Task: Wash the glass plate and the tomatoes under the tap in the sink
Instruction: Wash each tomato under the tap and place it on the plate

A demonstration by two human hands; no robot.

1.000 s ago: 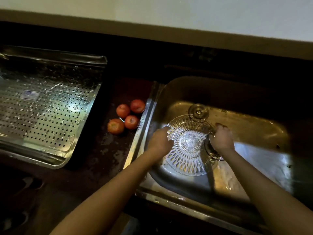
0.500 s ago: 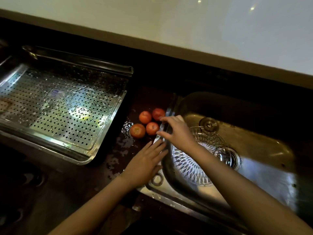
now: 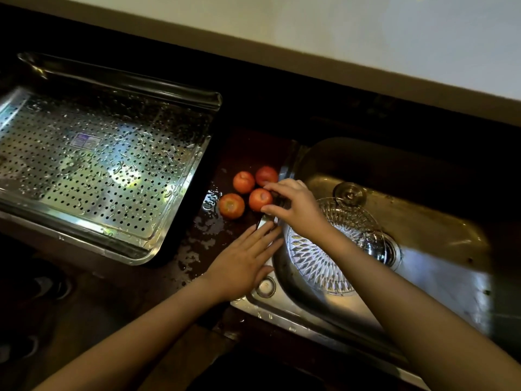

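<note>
R hand [image 3: 296, 206] reaches across the sink [image 3: 439, 280] rim to the tomatoes [image 3: 248, 193], thumb and fingers spread in a loose claw around the nearest one, tips touching or just beside it. Can't tell if it's gripped yet. L hand [image 3: 245, 262] lies flat, fingers together, palm down on the counter [image 3: 141, 292] at the sink's left rim, holding nothing.

Plate [image 3: 335, 246] sits tilted in the basin, leaning toward the left wall, cut pattern facing up, near the drain [image 3: 390, 251]. No hand on it. Tap not in view; can't tell if water's running.

4 tomatoes in a tight cluster on the counter btwn the tray [image 3: 93, 165] and sink, all touching or nearly.

Step in hand, my read: pick up a tomato for rinsing.
- close fingers round the whole fruit, not a tip pinch; skin likely wet and slick, counter shows puddles
- lift straight up before swinging right, else it knocks neighbours and they roll
- L hand is free, could take a 2nd one or stop rollers

In the way:
- raised sink rim right under the R wrist, clear it on the way back
- plate fills the left of the basin; dropping a tomato on glass is a chip risk, so keep hold or set down right of the plate

Tray at left is perforated, wet, nothing on it.
</note>
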